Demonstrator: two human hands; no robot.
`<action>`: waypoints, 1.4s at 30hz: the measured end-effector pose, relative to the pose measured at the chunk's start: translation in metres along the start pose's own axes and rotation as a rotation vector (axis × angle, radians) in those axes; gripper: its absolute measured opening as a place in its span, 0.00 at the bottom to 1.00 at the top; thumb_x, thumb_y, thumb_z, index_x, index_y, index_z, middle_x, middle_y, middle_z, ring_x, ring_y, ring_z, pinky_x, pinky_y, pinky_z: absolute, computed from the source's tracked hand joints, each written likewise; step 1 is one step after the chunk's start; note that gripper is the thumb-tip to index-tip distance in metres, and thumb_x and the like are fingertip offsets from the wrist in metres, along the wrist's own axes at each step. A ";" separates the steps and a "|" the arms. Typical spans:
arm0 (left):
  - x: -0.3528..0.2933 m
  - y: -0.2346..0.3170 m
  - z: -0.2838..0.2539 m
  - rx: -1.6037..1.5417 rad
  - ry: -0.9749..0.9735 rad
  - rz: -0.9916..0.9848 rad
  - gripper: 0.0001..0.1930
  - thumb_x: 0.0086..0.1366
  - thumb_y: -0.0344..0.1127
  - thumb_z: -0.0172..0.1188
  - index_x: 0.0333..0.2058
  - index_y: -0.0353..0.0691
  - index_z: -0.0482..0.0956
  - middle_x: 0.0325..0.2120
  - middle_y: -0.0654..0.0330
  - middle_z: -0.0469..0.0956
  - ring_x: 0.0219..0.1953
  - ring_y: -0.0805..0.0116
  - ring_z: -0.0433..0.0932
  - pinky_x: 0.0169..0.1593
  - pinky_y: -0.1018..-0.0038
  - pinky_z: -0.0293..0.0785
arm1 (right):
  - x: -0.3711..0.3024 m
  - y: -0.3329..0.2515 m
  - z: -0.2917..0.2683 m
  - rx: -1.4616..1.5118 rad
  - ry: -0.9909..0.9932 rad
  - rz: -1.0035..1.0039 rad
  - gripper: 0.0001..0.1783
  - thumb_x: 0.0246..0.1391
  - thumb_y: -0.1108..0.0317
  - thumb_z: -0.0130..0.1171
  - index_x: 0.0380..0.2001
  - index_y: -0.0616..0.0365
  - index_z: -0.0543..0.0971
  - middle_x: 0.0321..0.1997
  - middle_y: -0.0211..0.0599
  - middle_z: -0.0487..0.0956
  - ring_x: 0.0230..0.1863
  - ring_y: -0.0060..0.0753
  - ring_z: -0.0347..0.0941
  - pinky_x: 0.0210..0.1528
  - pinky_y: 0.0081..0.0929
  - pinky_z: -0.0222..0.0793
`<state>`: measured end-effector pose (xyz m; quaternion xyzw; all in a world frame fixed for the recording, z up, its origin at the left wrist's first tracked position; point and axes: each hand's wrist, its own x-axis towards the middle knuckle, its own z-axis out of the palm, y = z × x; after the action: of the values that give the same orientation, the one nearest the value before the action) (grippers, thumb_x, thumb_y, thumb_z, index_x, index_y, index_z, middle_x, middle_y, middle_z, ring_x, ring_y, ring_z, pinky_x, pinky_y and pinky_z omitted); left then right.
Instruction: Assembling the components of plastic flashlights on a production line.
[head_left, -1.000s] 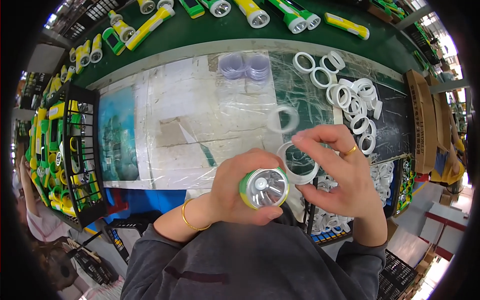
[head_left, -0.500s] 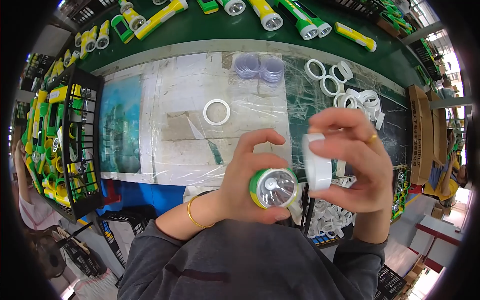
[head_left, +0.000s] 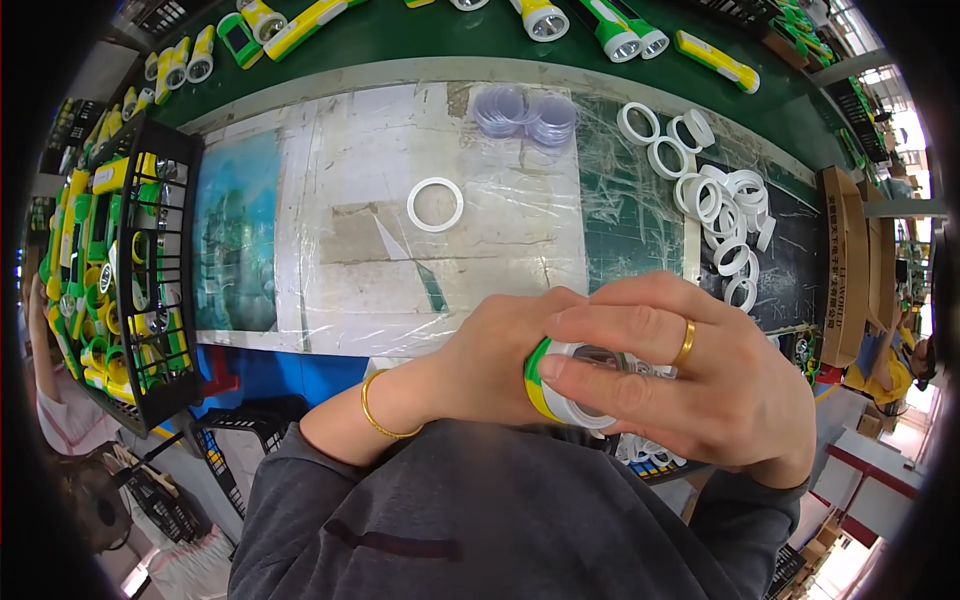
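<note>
Close to my body, my left hand (head_left: 490, 355) is wrapped round a green and yellow flashlight (head_left: 538, 388), its head tilted toward the right. My right hand (head_left: 690, 375) grips a white ring (head_left: 585, 417) at the flashlight's front rim, with thumb and fingers across it. Fingers cover most of the lens end, so how far the ring sits on the head cannot be seen. A single white ring (head_left: 411, 205) lies flat on the worktable (head_left: 350, 180) ahead of my hands.
Two stacks of clear discs (head_left: 500, 112) lie farther back. Several loose white rings (head_left: 728, 215) are heaped at the right, near a cardboard box (head_left: 845, 270). A black crate (head_left: 160, 290) of flashlights stands left. More flashlights (head_left: 718, 62) line the green far surface (head_left: 400, 45).
My right hand has brought the white ring left onto the flashlight's front end. Before, ring and flashlight were apart and the reflector was in plain sight. The view has shifted slightly.
</note>
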<state>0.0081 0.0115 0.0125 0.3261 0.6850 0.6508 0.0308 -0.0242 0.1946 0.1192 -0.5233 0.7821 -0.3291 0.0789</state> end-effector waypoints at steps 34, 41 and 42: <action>-0.003 0.008 0.027 0.315 0.459 0.011 0.23 0.44 0.34 0.72 0.39 0.39 0.73 0.30 0.58 0.77 0.28 0.59 0.80 0.29 0.70 0.75 | 0.010 -0.018 0.011 -0.401 0.045 0.291 0.35 0.34 0.45 0.68 0.37 0.64 0.74 0.24 0.39 0.70 0.24 0.38 0.71 0.23 0.29 0.66; -0.001 0.007 0.026 0.250 0.370 0.011 0.24 0.45 0.34 0.71 0.40 0.37 0.71 0.30 0.56 0.78 0.27 0.59 0.80 0.29 0.70 0.75 | 0.002 -0.022 -0.003 -0.342 0.133 0.272 0.34 0.29 0.49 0.72 0.39 0.60 0.76 0.19 0.33 0.72 0.19 0.39 0.70 0.20 0.28 0.66; 0.000 0.008 0.023 0.393 0.350 0.060 0.24 0.46 0.35 0.71 0.41 0.38 0.71 0.28 0.56 0.78 0.26 0.58 0.80 0.28 0.70 0.75 | 0.002 -0.022 0.000 -0.301 0.064 0.265 0.35 0.27 0.52 0.73 0.41 0.60 0.76 0.19 0.32 0.73 0.19 0.39 0.71 0.20 0.28 0.66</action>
<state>0.0216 0.0314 0.0160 0.2284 0.7832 0.5524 -0.1714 -0.0084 0.1875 0.1328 -0.4109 0.8865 -0.2120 0.0175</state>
